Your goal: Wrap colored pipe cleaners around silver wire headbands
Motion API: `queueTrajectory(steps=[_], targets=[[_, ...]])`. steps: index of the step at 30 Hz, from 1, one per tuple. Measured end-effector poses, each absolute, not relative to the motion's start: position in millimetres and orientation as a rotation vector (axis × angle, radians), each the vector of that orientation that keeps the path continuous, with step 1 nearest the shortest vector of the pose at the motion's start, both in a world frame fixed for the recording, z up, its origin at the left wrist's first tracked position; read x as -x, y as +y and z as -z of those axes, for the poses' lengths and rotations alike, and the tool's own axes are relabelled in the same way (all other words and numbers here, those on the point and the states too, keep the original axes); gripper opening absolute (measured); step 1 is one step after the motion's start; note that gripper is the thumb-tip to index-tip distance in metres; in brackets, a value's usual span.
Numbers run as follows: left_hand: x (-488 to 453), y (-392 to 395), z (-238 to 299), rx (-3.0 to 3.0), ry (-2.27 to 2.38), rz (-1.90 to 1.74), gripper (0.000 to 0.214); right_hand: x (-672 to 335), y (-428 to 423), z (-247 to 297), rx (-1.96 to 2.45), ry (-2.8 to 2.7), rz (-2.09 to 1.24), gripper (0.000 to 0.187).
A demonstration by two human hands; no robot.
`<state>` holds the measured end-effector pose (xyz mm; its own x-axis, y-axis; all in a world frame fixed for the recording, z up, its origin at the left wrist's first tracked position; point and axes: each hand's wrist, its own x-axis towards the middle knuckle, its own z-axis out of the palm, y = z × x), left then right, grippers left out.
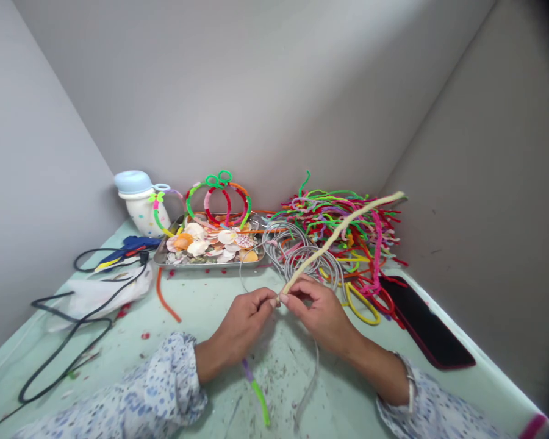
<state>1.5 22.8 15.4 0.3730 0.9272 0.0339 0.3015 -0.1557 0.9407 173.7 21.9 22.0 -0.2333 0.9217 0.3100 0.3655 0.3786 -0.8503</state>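
Observation:
A pale yellow pipe cleaner (343, 228) slants up and to the right from between my two hands, its lower end at my fingertips. My left hand (240, 320) is closed in a pinch at that end. Close beside it, my right hand (320, 311) pinches the pipe cleaner between thumb and fingers. A thin grey wire (318, 366) curves down from below my right hand. Under my left hand hangs a purple and green fuzzy strip (260, 402); how it joins the wire is hidden by my hands.
Behind my hands lie coiled grey wire (297, 250), a metal tray of shells (210, 263) with wrapped hoops (187, 204), and a heap of coloured pipe cleaners (348, 213). A phone (425, 323) lies right; a black cable (50, 353) and white bottle (141, 210) are left.

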Motion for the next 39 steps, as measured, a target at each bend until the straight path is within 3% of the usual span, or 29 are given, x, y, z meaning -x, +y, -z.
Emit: queueTrajectory(steps=[12, 31, 36, 39], targets=[[0, 28, -11, -1.597, 1.132, -0.811, 0.023, -177, 22, -20, 1.053, -2.0, -0.628, 0.009], [0, 26, -7, -1.63, 1.156, -0.837, 0.024, -182, 18, -18, 1.005, -2.311, -0.442, 0.021], [1, 24, -11, -1.759, 1.142, -0.832, 0.026, -184, 24, -30, 0.969, -2.19, -0.687, 0.028], [1, 21, -13, -1.857, 1.127, -0.835, 0.028, -184, 27, -33, 1.116, -1.974, -0.926, 0.017]])
